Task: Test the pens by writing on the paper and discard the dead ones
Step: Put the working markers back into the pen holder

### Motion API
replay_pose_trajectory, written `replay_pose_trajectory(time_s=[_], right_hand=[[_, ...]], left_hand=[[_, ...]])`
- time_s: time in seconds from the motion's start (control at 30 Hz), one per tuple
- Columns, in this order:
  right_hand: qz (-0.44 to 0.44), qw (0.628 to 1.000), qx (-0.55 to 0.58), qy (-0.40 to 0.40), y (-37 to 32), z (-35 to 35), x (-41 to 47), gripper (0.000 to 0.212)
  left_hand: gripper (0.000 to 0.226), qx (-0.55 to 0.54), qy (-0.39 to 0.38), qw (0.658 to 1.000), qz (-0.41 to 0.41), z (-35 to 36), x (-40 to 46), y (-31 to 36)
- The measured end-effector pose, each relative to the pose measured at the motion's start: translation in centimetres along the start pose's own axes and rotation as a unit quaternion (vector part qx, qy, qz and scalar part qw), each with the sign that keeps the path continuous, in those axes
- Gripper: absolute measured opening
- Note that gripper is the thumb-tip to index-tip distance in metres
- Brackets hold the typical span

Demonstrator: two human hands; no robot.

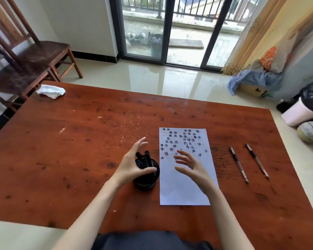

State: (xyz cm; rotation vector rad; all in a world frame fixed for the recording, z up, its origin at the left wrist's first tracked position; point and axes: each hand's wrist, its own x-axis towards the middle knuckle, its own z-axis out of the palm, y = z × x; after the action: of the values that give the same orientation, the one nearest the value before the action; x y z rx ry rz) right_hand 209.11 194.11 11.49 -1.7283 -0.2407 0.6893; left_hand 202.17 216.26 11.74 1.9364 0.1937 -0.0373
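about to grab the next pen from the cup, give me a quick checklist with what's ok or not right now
1. Left hand free to steady the pen cup: ok, fingers spread, thumb at its rim, gripping nothing.
2. Right hand empty: ok, open above the paper.
3. Pens left in the cup: ok, several dark ones stand in it.
4. Blank writing space: ok, lower half of the paper is bare.
5. Tested pens kept apart: ok, two pens lie right of the paper.
6. Whether those two are dead or working: cannot tell.
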Motion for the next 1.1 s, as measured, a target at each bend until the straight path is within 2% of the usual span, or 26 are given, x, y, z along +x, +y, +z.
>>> replay_pose_trajectory(time_s=[0.07,0.17,0.23,0.37,0.43,0.5,0.57,0.67,0.77,0.83,0.97,1.1], right_hand=[[0.018,0.999,0.024,0.039,1.0,-1.5,-1.0,0.043],[0.038,0.994,0.064,0.084,2.2,-3.3,-2.3,0.053],[0.046,0.989,0.085,0.110,2.9,-4.2,-2.9,0.050],[0.048,0.976,0.117,0.180,4.0,-5.7,-2.9,0.030],[0.045,0.962,0.058,0.262,4.2,-6.7,-2.5,0.024],[0.046,0.925,-0.084,0.367,4.5,-8.7,-1.6,0.026],[0.078,0.877,-0.228,0.416,4.5,-11.3,-0.3,0.044],[0.226,0.835,-0.355,0.355,4.8,-15.2,1.3,0.089],[0.319,0.828,-0.348,0.302,5.4,-17.7,2.0,0.106],[0.330,0.829,-0.337,0.300,5.4,-18.4,2.3,0.100],[0.281,0.799,-0.421,0.325,5.5,-18.4,2.8,0.058],[0.281,0.800,-0.439,0.300,5.8,-17.1,2.9,0.045]], left_hand=[[0.083,-0.008,-0.001,1.000,0.012,0.0,1.2,0.8],[0.038,-0.029,-0.010,0.999,-0.012,0.1,2.5,1.2],[0.016,-0.042,-0.001,0.999,-0.026,0.2,2.7,1.3],[0.017,-0.070,0.004,0.997,-0.037,0.3,2.7,1.5],[0.018,-0.065,0.000,0.997,-0.028,0.3,2.6,1.3],[0.022,-0.060,0.007,0.998,-0.017,0.3,2.5,1.1],[0.026,-0.056,0.015,0.998,-0.002,0.3,2.5,0.9],[0.033,-0.052,0.017,0.998,0.009,0.4,2.5,0.7],[0.036,-0.063,0.018,0.998,0.009,0.5,2.3,0.6],[0.037,-0.067,0.023,0.997,0.005,0.4,2.3,0.6],[0.031,-0.070,0.031,0.997,-0.003,0.6,2.1,0.7],[0.016,-0.072,0.042,0.996,-0.014,0.5,2.0,0.6]])
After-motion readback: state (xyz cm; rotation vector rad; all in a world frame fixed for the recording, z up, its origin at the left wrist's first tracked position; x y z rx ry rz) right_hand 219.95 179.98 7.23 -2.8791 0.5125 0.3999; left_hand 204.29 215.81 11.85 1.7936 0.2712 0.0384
